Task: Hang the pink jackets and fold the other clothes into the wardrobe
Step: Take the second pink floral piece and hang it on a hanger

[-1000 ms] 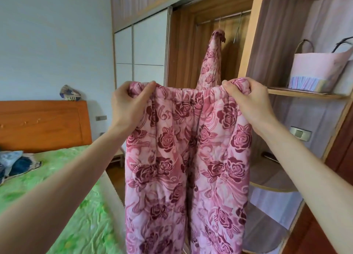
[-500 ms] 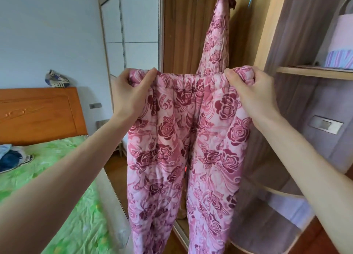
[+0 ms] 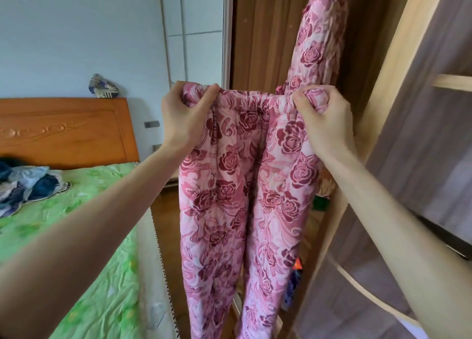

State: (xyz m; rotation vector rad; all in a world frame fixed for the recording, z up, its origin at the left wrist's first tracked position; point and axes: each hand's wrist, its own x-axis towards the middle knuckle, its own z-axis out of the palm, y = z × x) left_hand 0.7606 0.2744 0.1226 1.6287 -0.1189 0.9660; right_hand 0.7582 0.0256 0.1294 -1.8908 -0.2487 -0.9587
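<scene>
We hold one pair of pink quilted trousers with dark red rose print (image 3: 237, 185) by the elastic waistband. Our left hand (image 3: 186, 116) pinches the left end of the waistband, fingers and thumb curled around the cloth, and our right hand (image 3: 324, 119) grips the right end in a closed fist. The trousers hang in front of the open wooden wardrobe (image 3: 258, 45), long axis vertical, waistband at 12 o'clock and the two legs pointing to 6 o'clock.

Behind them, toward 1 o'clock, one pink quilted jacket of the same rose print (image 3: 319, 32) hangs inside the wardrobe (its hanger is out of view). At 9 o'clock lies one bed with a green crumpled sheet (image 3: 97, 236) and an orange wooden headboard (image 3: 63, 129), and on the sheet is one heap of blue and white clothes (image 3: 28, 183). We can read no label or writing anywhere.
</scene>
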